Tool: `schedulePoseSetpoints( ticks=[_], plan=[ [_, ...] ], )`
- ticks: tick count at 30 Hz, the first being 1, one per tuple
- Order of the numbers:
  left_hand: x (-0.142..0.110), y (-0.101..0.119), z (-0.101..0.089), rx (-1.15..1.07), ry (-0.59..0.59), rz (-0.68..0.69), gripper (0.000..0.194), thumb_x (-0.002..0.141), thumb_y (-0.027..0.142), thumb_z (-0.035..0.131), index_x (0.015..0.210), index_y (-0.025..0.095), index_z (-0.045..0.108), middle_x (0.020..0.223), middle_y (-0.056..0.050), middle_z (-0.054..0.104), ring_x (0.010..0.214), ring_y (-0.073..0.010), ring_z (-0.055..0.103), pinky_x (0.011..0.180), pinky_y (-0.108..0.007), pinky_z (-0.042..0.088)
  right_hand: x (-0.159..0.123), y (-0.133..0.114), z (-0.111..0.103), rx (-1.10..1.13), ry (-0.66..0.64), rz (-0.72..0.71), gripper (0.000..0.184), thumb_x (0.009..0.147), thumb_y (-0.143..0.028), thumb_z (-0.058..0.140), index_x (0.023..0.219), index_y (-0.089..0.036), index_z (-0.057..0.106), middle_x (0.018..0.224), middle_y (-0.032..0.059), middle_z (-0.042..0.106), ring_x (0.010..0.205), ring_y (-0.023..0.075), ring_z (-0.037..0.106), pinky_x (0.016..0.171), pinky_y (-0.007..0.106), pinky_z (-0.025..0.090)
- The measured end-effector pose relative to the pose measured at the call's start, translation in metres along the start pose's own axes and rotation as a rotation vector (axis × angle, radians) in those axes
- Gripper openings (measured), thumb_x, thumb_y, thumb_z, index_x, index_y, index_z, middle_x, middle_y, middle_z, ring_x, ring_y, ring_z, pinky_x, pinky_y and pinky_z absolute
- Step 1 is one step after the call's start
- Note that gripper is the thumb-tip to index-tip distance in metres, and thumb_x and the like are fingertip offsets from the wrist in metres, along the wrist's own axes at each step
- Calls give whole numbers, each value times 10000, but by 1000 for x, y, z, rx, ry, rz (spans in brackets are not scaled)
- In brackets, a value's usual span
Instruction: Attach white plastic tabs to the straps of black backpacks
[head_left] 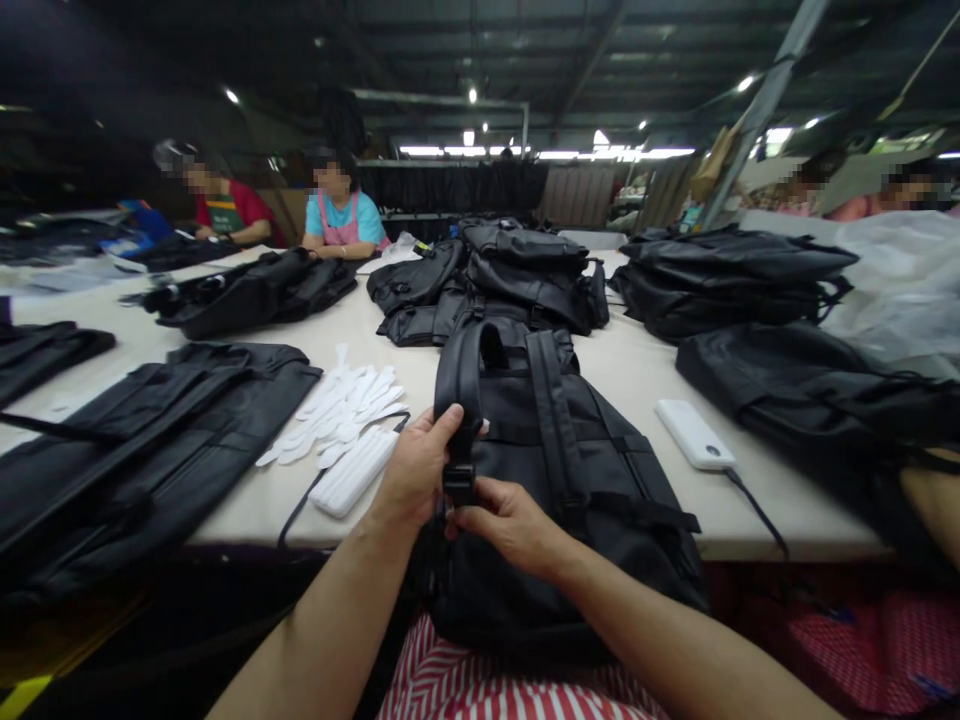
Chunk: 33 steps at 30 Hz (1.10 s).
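Note:
A black nylon backpack lies on the table's front edge against my body, its top handle loop raised. My left hand grips a black strap of that loop. A black plastic buckle sits on the strap just below my left hand. My right hand pinches the strap at this buckle, its fingers touching the buckle's lower end. A white power bank with a dark cable lies left of my left hand, and another lies right of the backpack.
A pile of white plastic strips lies on the cream table among several black bags. Two seated co-workers work across the table. A white plastic sheet lies at the right.

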<state>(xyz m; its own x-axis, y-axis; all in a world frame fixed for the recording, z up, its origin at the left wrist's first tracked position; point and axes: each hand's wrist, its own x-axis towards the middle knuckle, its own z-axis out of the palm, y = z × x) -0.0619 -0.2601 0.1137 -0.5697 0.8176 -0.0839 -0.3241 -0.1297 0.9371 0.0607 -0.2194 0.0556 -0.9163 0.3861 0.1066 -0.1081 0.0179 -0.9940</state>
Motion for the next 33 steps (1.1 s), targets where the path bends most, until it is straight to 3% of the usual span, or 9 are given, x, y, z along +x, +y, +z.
schedulePoseSetpoints(
  ticks=[4, 8, 11, 14, 17, 19, 25, 29, 33],
  plan=[
    [10, 30, 1, -43, 16, 43, 202, 759, 302, 611, 783, 101, 615, 621, -40, 668, 518, -118, 615, 477, -184, 488, 14, 1, -14, -411, 0, -78, 150, 801, -284, 549, 787, -166, 640, 725, -25, 616, 696, 126, 549, 647, 221, 389],
    [15, 55, -2, -57, 12, 24, 170, 786, 270, 583, 780, 105, 621, 601, -29, 657, 509, -143, 627, 495, -234, 525, 39, 4, -27, -889, 233, -168, 179, 855, -255, 467, 896, -183, 625, 792, 9, 652, 713, 137, 570, 689, 244, 371],
    [9, 49, -11, -58, 32, -44, 143, 783, 242, 591, 843, 119, 633, 658, -26, 678, 500, -140, 621, 503, -259, 539, 56, 8, -34, -1147, 366, -171, 232, 874, -242, 423, 1018, -191, 598, 925, 58, 660, 832, 172, 585, 784, 286, 357],
    [-8, 22, -23, -75, 104, -116, 175, 770, 234, 611, 902, 124, 645, 735, -48, 701, 610, -157, 654, 601, -269, 552, 64, 15, -37, -1219, 403, -72, 242, 863, -249, 424, 1033, -219, 594, 984, 63, 647, 845, 181, 592, 728, 276, 380],
    [-30, -8, -33, -75, 181, -222, 218, 746, 241, 638, 927, 122, 658, 821, -69, 709, 731, -175, 661, 662, -261, 542, 61, 21, -36, -1123, 405, 26, 256, 844, -250, 433, 1041, -259, 595, 954, 39, 661, 819, 183, 608, 681, 266, 393],
    [-43, -22, -36, -72, 159, -268, 254, 735, 273, 651, 933, 115, 666, 890, -87, 703, 820, -195, 650, 683, -263, 533, 57, 24, -35, -1003, 426, 67, 270, 825, -234, 445, 1038, -273, 607, 886, 37, 677, 801, 195, 615, 691, 279, 398],
    [-53, -36, -35, -9, 90, -377, 263, 730, 336, 650, 823, 91, 682, 857, -113, 694, 865, -219, 617, 688, -312, 525, 49, 26, -45, -478, 539, 50, 243, 732, -181, 520, 889, -285, 673, 824, 2, 683, 808, 188, 601, 737, 286, 420],
    [-56, -38, -30, 88, 51, -373, 276, 732, 359, 645, 839, 106, 666, 896, -103, 682, 870, -204, 607, 711, -318, 522, 48, 32, -52, -214, 570, 209, 259, 640, -119, 517, 804, -223, 688, 588, -19, 625, 570, 145, 557, 583, 262, 424],
    [-68, -48, -16, 215, 45, -359, 305, 733, 391, 635, 877, 123, 620, 870, -85, 676, 825, -197, 618, 672, -298, 522, 42, 33, -47, 20, 564, 331, 299, 635, -130, 470, 853, -173, 670, 432, -54, 508, 360, 101, 422, 421, 236, 341]
  ],
)
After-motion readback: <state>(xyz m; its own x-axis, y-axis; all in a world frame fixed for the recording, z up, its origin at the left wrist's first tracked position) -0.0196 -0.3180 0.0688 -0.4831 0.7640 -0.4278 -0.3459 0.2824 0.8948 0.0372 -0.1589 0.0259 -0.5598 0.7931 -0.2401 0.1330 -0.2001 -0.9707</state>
